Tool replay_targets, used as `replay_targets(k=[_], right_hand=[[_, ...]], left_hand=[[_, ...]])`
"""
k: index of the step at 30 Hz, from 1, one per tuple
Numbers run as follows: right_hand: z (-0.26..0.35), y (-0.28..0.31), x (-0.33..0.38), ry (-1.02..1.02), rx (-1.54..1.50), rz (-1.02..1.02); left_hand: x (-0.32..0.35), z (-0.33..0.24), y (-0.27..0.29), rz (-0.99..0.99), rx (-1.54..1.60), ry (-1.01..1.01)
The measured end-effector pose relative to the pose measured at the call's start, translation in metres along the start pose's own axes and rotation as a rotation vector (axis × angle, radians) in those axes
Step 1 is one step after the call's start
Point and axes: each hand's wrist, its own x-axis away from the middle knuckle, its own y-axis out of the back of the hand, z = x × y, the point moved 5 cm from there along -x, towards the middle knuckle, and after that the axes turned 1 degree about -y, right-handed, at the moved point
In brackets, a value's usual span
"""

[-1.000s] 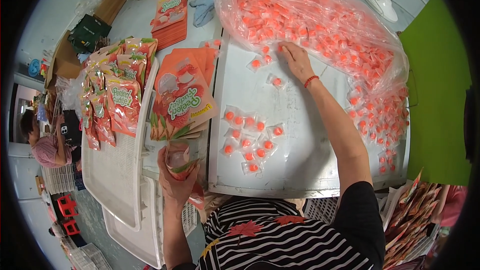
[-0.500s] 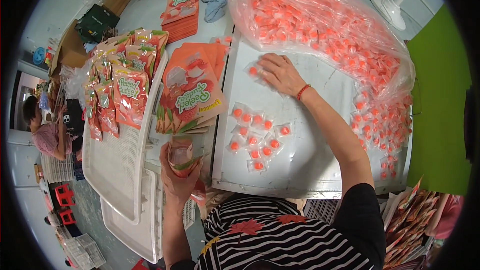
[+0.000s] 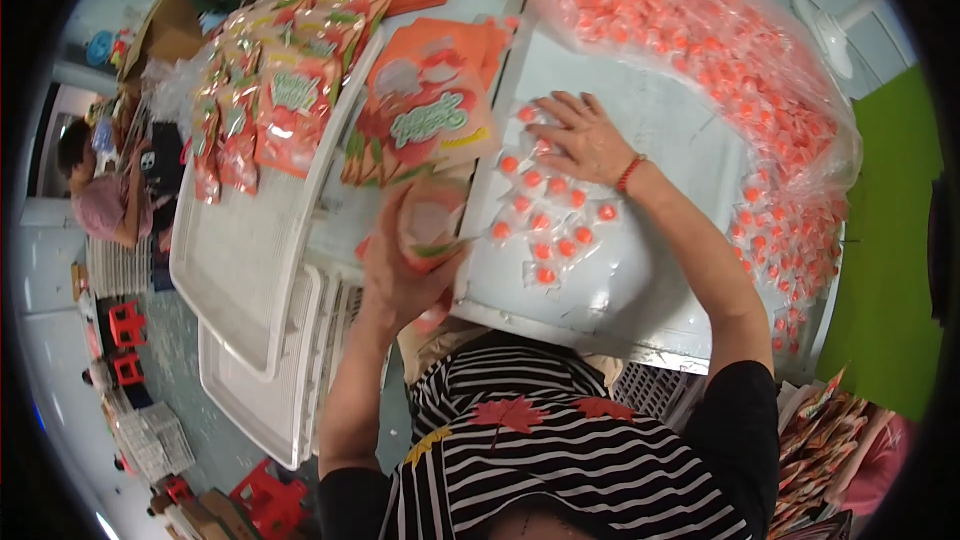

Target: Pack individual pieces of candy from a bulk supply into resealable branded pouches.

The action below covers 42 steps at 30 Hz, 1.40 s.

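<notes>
Pale grey metal is seen in the broad, rimmed work surface [image 3: 670, 130]. Along its far edge and around its far right corner is laid a large clear plastic bag [image 3: 735, 5], filled with small round orange-red pieces in clear square wrappers [image 3: 640, 20]; further pieces are scattered down the right edge. Well outside the left edge, a long white perforated plastic tray [image 3: 235, 260] is noted, its far end heaped with glossy, filled red-and-green pouches [image 3: 295, 115]. Between tray and left edge, flat orange-red printed pouches [image 3: 435, 105] are piled.

The right hand [image 3: 585, 140] is placed low over the surface just inside the left edge, palm down, fingers spread wide; whether anything is gripped beneath the palm cannot be told. By the left hand [image 3: 400, 275], just outside the left edge near the near left corner, an open-mouthed orange-red and green pouch [image 3: 432, 230] is held upright, thumb and fingers curled around its sides; it is partly blurred. Smallest, a loose group of wrapped pieces [image 3: 541, 223] is gathered by the left edge, nearer than the right hand, and one piece [image 3: 526, 114] is seen beside its fingers.
</notes>
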Motion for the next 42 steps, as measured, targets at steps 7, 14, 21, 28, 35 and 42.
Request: replay_targets(k=[7, 14, 21, 28, 35, 42], right_hand=[[0.000, 0.006, 0.020, -0.288, 0.053, -0.248], [-0.024, 0.015, 0.031, -0.760, -0.343, -0.569], [0.038, 0.065, -0.048, -0.742, -1.296, -0.964], [0.059, 0.049, -0.033, -0.762, -0.975, -0.670], [0.068, 0.057, -0.011, -0.685, -0.606, -0.570], [0.075, 0.069, -0.015, -0.473, -0.497, -0.374]], left_hand=[[-0.017, -0.046, -0.019, -0.019, -0.045, -0.365], [-0.033, -0.047, -0.042, -0.038, -0.208, -0.268], [-0.037, -0.042, -0.067, -0.043, -0.301, -0.262], [-0.034, -0.033, -0.070, -0.073, -0.228, -0.257], [-0.036, -0.027, -0.071, -0.093, -0.218, -0.192], [-0.037, -0.030, -0.068, -0.062, -0.179, -0.258]])
